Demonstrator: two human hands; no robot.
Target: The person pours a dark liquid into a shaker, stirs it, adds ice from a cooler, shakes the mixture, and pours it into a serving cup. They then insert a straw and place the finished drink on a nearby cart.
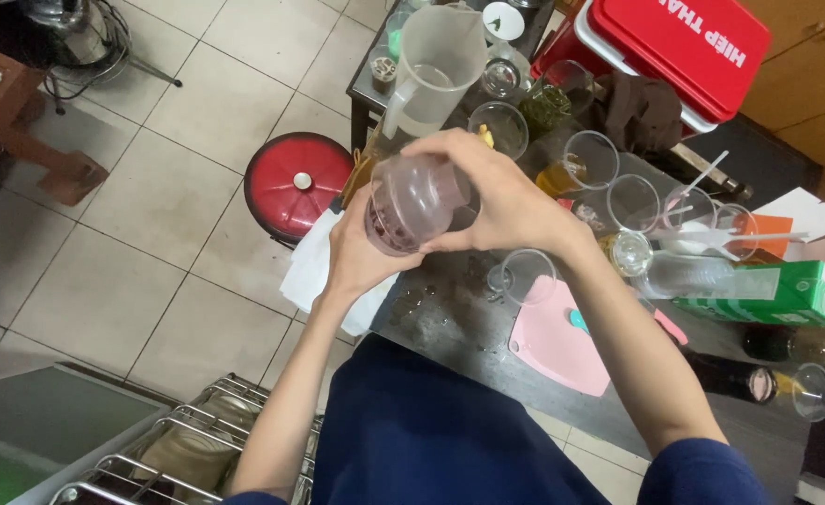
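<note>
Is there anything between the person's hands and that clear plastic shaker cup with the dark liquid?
No. Both hands grip the clear plastic shaker cup directly: left hand under its base, right hand over its top.

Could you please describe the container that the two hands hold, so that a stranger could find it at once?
Start at the dark worktable crowded with clear cups. Above its left edge, the left hand and right hand grip a lidded plastic shaker. Unlike the empty clear cups, it is pink-tinted, lies tilted sideways and holds something dark red.

Home drink-making corner — crowded table (450, 318) of plastic cups (633, 201), jug (436, 70), tiled floor (197, 112), red cooler (679, 47)
</note>
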